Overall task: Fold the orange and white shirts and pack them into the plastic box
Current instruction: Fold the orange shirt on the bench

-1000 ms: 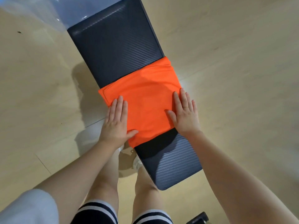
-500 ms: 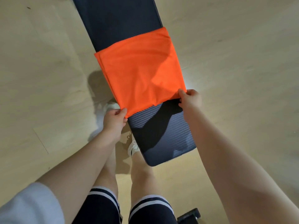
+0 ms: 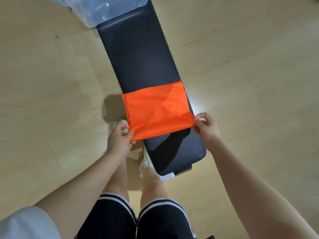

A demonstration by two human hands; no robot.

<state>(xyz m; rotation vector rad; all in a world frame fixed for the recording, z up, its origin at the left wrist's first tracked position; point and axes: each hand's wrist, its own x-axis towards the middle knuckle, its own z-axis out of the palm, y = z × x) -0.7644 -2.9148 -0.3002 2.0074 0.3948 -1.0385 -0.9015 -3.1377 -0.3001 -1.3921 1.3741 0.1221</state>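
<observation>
Orange shirt: folded to a smooth rectangle, thin slightly glossy fabric, centre of frame. Far half lies across the bench; near edge lifted off it, casting a shadow on the pad. Left hand pinches the near left corner, fingers closed on the cloth. Right hand pinches the near right corner, likewise gripping. Bench: long, dark, padded, fine ribbed texture, rounded corners, running diagonally to upper left. Clear plastic box at its far end, top of frame, on pale wood floor.
</observation>
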